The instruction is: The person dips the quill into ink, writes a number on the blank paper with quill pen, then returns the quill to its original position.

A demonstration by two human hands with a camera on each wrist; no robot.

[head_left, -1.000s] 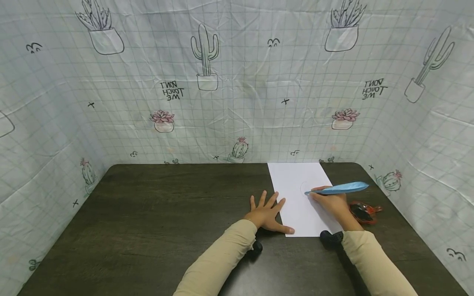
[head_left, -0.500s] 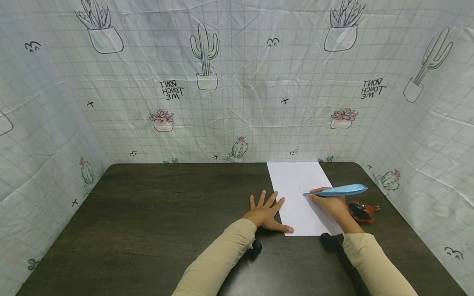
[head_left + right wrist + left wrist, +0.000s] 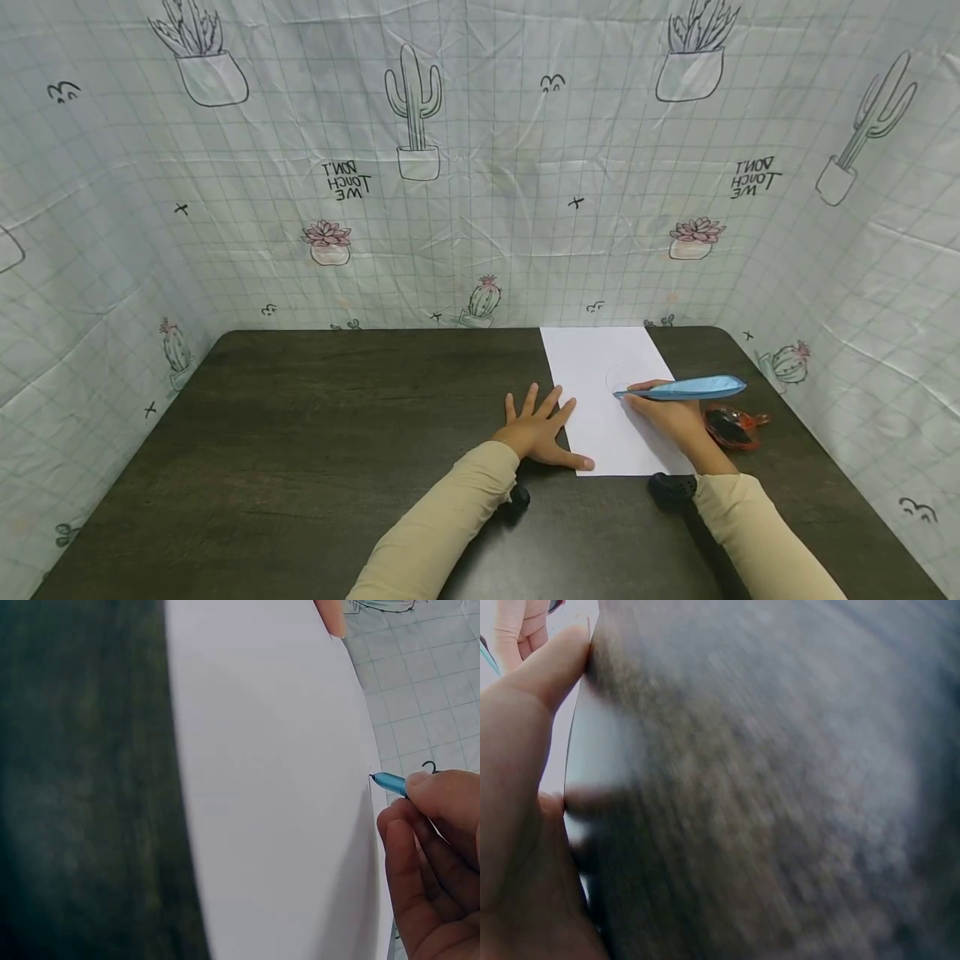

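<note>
A sheet of white paper (image 3: 592, 425) lies on the dark table, with a faint curved line on it close to the pen tip. My right hand (image 3: 671, 417) pinches a blue pen (image 3: 697, 387) whose far end is broad and feather-shaped. In the right wrist view, the dark point of the pen (image 3: 388, 782) meets the paper, and the thumb and fingers of my right hand (image 3: 439, 847) close around its lower part. Spread fingers show on my left hand (image 3: 536, 437), which rests across the sheet's left edge. Its thumb touches the paper's lower left corner.
An object in orange-red, see-through wrapping with something dark inside (image 3: 733, 427) lies right of my right hand. Dark wood tabletop (image 3: 300, 433) extends to the left. Behind the table hangs a white grid cloth (image 3: 495, 167) with cactus prints.
The pen tip has shifted slightly left and down on the paper, and the faint curve looks a little longer. My left hand stays in place on the sheet.
</note>
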